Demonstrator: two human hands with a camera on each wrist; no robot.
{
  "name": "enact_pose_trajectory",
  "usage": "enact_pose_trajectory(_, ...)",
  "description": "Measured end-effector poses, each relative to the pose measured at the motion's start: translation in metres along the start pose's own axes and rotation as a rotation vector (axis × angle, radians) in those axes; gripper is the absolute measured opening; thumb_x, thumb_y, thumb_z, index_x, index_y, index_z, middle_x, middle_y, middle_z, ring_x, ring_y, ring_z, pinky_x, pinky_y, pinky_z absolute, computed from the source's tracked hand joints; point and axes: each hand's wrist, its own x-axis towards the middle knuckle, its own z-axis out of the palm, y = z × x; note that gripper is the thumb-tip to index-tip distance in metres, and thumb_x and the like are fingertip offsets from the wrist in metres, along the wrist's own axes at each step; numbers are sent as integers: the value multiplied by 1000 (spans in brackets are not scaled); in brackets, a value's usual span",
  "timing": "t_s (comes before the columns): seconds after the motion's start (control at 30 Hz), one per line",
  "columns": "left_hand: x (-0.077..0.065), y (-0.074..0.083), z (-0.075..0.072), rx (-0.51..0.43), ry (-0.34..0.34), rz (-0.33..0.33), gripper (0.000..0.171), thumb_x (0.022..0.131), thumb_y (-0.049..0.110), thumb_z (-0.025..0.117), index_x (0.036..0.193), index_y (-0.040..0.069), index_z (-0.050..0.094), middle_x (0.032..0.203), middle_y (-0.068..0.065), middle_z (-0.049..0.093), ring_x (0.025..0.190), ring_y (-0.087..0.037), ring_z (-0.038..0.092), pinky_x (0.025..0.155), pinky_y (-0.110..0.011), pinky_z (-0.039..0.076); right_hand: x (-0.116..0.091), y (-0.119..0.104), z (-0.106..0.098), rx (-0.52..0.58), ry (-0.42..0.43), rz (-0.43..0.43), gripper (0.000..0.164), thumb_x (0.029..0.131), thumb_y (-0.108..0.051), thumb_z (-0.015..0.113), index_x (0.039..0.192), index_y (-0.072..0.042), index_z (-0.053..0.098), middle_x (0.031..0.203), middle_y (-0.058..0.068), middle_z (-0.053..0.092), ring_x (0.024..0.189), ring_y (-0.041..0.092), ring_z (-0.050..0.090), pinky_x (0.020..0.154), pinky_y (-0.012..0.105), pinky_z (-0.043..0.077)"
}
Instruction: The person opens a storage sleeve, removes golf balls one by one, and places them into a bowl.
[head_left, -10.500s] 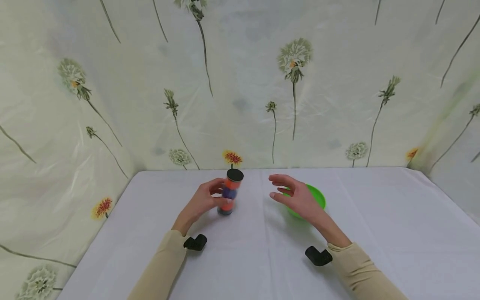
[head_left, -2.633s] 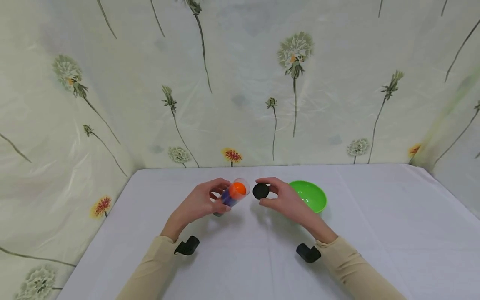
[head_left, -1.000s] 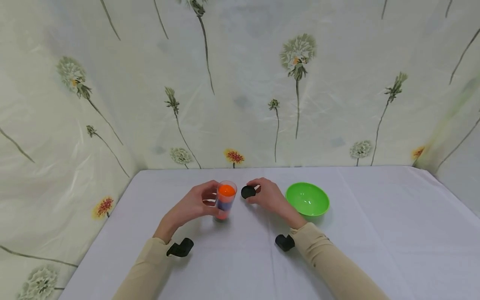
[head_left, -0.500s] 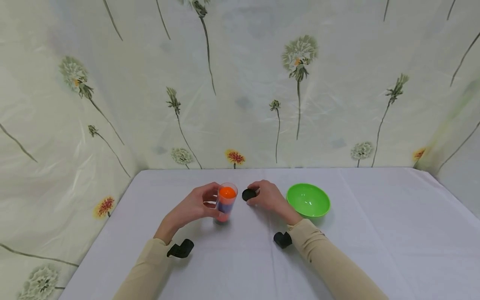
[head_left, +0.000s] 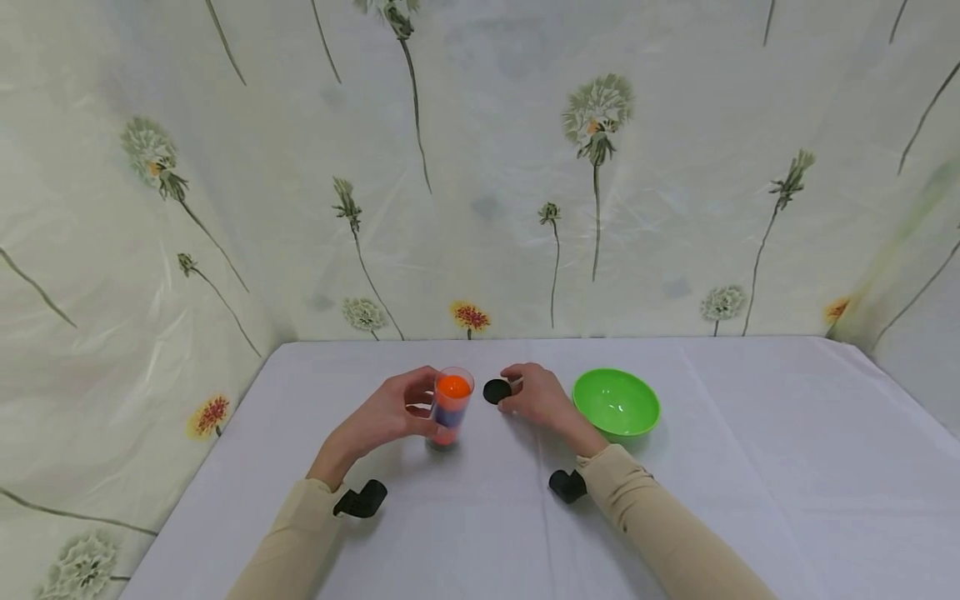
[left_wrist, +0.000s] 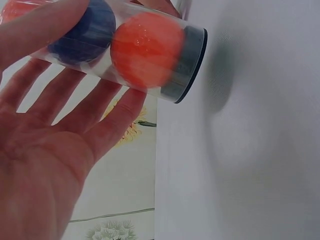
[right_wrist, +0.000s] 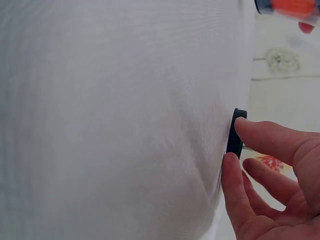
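Observation:
My left hand (head_left: 382, 421) grips a clear plastic tube (head_left: 452, 408), fingers and thumb around its side. Its top is uncovered, with an orange ball (head_left: 453, 386) showing near the mouth. The left wrist view shows a dark blue ball (left_wrist: 85, 35) in the middle, another orange ball (left_wrist: 147, 50) below it and a dark base (left_wrist: 187, 65) a little above the cloth. A round black lid (head_left: 497, 391) lies flat on the table, right of the tube. My right hand (head_left: 540, 396) is beside it, thumb and index finger spread around its near edge, looking loosened.
A bright green bowl (head_left: 617, 402) stands just right of my right hand. White cloth covers the table (head_left: 750, 467). Behind it rises a backdrop sheet (head_left: 487, 167) printed with dandelions. Black wrist cameras (head_left: 362, 498) stick out from both sleeves.
The lid has come off the tube and now lies on the table. Over the last half second the right fingers have spread and shifted slightly off it; the left hand keeps its hold.

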Motion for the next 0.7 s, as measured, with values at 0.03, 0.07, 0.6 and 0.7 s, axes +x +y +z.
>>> enact_pose_trajectory(0.03,0,0,0,2,1,1,48,80,17,82,122,24,61,121,3,62,113,-20,59,98,-45,46,0,0,0,4,6,6,51,78,-5,78,126,2,63,113,14,66,96,27,64,77,36,52)
enact_pose_trajectory(0.07,0,0,0,1,1,1,48,80,17,82,122,24,61,121,3,62,113,-20,59,98,-44,46,-1,0,0,6,12,10,51,78,-6,78,126,2,62,115,14,65,98,27,64,77,36,52)
enact_pose_trajectory(0.6,3,0,2,-39,36,6,51,82,5,78,127,20,59,124,1,61,115,-25,58,98,-48,45,-17,-7,-6,117,43,13,49,86,-10,73,132,0,58,128,17,59,113,30,58,85,40,52)
enact_pose_trajectory(0.7,3,1,3,-41,39,10,50,82,8,79,126,20,59,124,1,61,115,-25,58,98,-48,44,-22,-10,-7,124,53,-2,49,86,-11,73,132,-1,59,127,17,59,112,30,58,85,41,52)
